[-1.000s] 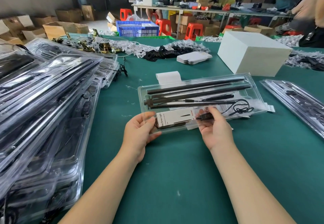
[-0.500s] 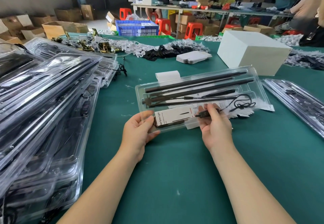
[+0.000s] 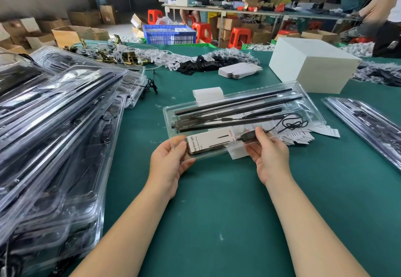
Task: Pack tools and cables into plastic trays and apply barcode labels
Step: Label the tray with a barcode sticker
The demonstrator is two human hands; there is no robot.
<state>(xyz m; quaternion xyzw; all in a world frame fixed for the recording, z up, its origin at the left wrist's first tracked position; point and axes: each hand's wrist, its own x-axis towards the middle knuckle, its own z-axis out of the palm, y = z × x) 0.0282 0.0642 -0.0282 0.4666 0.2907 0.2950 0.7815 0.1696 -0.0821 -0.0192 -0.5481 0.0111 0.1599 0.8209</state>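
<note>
A clear plastic tray [image 3: 312, 112] is held just above the green table in front of me, its far end raised. Inside lie long black rods [image 3: 234, 103], a coiled black cable [image 3: 293, 122] and a white printed card [image 3: 208, 141]. My left hand [image 3: 169, 164] grips the tray's near left corner, thumb on top. My right hand [image 3: 269, 157] holds the near edge further right, its thumb and fingers pinching at the black cable controller [image 3: 249, 135]. Barcode labels [image 3: 303, 135] lie on the table under the tray's right end.
A tall stack of packed clear trays [image 3: 54, 135] fills the left side. More trays [image 3: 368, 125] lie at the right. A white box [image 3: 312, 64], flat white cartons [image 3: 238, 70], a paper roll [image 3: 207, 94] and piles of black and white parts sit behind.
The tray has been lifted and tilted, its far right end rising off the table. Both hands keep their hold on its near edge.
</note>
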